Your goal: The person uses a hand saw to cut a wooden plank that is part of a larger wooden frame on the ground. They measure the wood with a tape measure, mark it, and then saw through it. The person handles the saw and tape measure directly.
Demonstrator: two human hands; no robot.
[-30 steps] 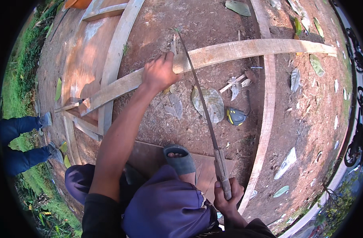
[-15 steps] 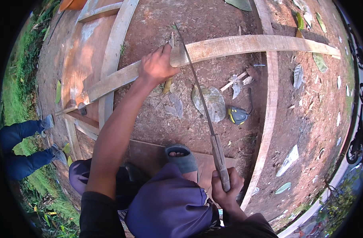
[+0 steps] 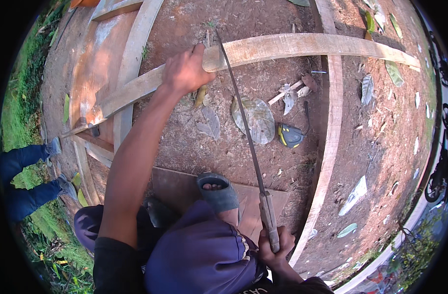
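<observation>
- Reddish-brown dirt ground (image 3: 184,147), spread beneath everything and strewn with leaves and chips.
- Pale, long wooden beam (image 3: 292,46), set crosswise over a straight light-wood rail (image 3: 331,122) on the right and a greyish timber frame piece (image 3: 128,68) on the left; shifted slightly up in view since half a second ago, along with the rest of the scene.
- Brown flat board (image 3: 172,186), lying near the sandalled foot.
- Slender handsaw with dark blade and worn wooden handle (image 3: 267,213), blade crossing the beam just right of the left hand; drawn back toward the body, with less blade beyond the beam than half a second earlier.
- Left hand (image 3: 184,68), clamped over the beam, fingers bent toward the far edge, thumb by the near one; same spot on the wood as before.
- Right hand (image 3: 281,245), wrapped snugly around the handle's end, now farther from the beam.
- Yellow-and-black rounded tape measure (image 3: 290,135), right of the blade, unmoved on the dirt.
</observation>
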